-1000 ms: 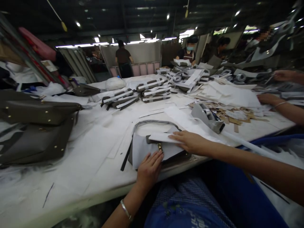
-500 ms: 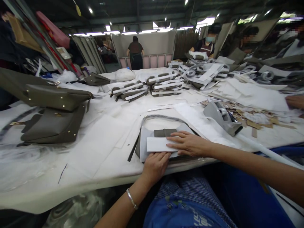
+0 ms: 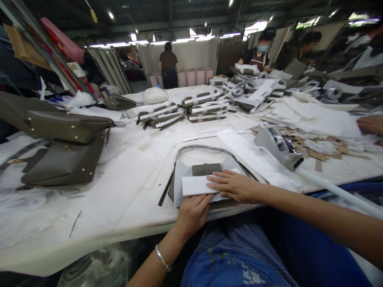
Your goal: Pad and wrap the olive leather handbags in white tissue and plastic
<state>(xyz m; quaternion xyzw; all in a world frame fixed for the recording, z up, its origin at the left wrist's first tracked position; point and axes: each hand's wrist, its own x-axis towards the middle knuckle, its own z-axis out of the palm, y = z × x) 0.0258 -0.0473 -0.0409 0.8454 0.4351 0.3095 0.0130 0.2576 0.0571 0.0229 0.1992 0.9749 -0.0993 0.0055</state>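
A dark olive handbag (image 3: 170, 189) lies flat at the table's near edge, its wrapped handle (image 3: 206, 147) arching away from me. White sheet padding (image 3: 178, 187) covers most of it, and the olive flap (image 3: 206, 169) shows above a white foam strip (image 3: 194, 185). My right hand (image 3: 236, 185) rests flat on the strip's right part, fingers stretched out. Along the strip's lower edge lie the fingers of my left hand (image 3: 194, 209), extended and close together. The undersides of both hands are hidden.
Larger olive bags (image 3: 68, 147) stand at the left. Wrapped olive pieces (image 3: 206, 107) are stacked further back. A grey tape dispenser (image 3: 277, 147) sits right of the bag, near cardboard scraps (image 3: 320, 153). Co-workers (image 3: 259, 52) are behind the table; another person's hand (image 3: 371, 124) reaches in at right.
The view has shifted slightly. My right hand has slid a little lower on the foam strip, uncovering more of the olive flap. My left hand stays at the strip's lower edge.
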